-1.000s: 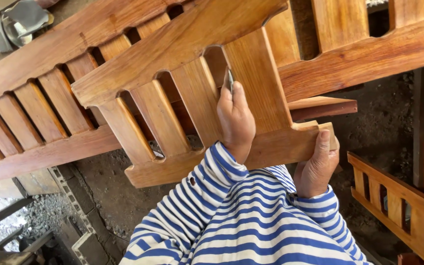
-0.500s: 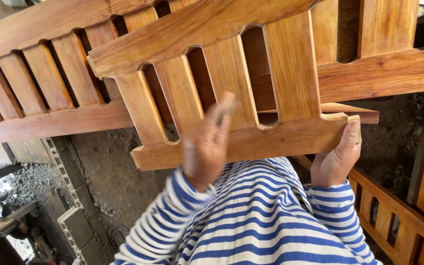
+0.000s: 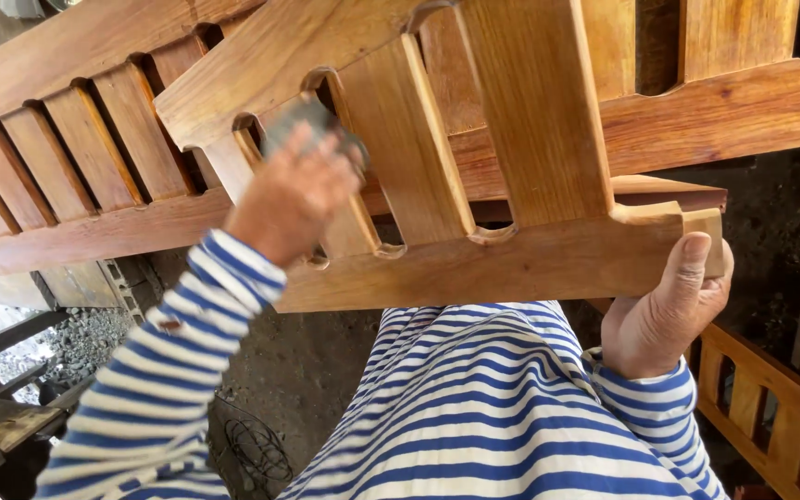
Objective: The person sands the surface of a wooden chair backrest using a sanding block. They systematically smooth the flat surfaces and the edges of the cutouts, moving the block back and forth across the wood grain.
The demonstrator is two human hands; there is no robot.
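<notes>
The left hand [image 3: 293,194], gripping grey sandpaper [image 3: 303,118], is now rubbing a slat further left on the panel [image 3: 474,268], while the right hand [image 3: 668,315] is clasping the panel's corner.

bright, even daylight on the wood; the left hand [image 3: 293,194] is motion-blurred, the ground below sits in shadow.

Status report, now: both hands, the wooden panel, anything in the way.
Left hand presses grey sanding pad on a slat. Right hand grips slatted panel at its corner. Longer slatted panel lies behind; nothing blocking.
</notes>
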